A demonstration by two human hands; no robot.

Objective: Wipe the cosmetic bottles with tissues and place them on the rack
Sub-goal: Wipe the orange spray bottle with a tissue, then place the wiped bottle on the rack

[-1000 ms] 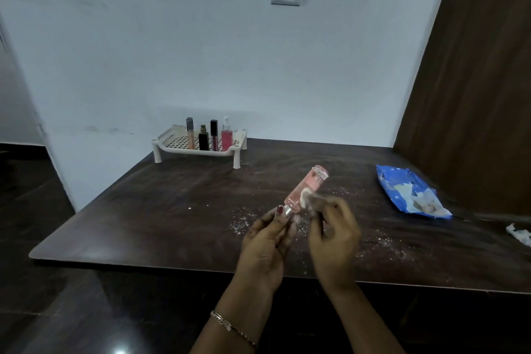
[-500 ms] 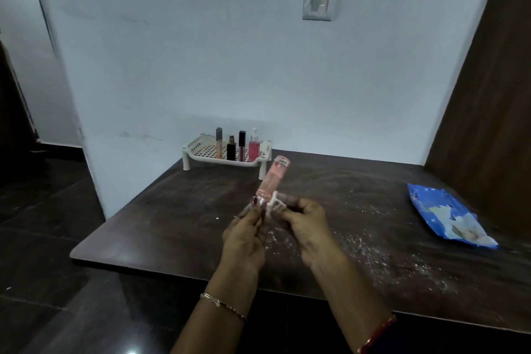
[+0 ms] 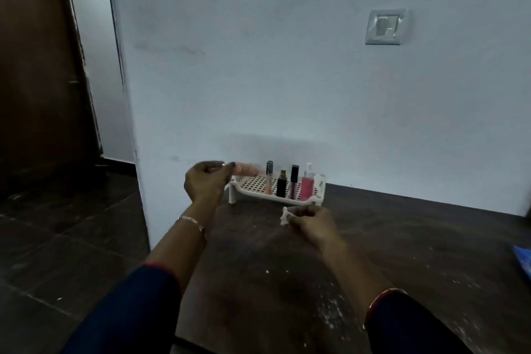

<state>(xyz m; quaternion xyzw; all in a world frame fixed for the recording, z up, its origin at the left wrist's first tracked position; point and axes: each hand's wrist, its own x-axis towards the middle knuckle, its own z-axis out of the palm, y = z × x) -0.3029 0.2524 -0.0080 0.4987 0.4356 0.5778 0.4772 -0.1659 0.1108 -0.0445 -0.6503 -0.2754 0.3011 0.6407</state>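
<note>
Since the right hand [image 3: 311, 223] sits nearest me, just in front of the rack [image 3: 253, 183], I start there: its fingers pinch a crumpled tissue [image 3: 285, 217] low over the table [image 3: 402, 238]. Up by the rack's left end, the left hand [image 3: 205, 184] grips the pink tube [image 3: 245, 169] by one end. The tube lies roughly level and blurred, its free end above the rack's left rim.

I judge the wiping done and the placing in hand. To do it well, I'd tip the tube upright and lower it onto the bare mesh left of the four bottles [image 3: 281, 187], which crowd the rack's right half. That left half gives room. The risks are clipping the nearest bottle or landing on the rim. The wall [image 3: 287, 80] stands close behind the rack, so I'd come in from its front-left.
</note>
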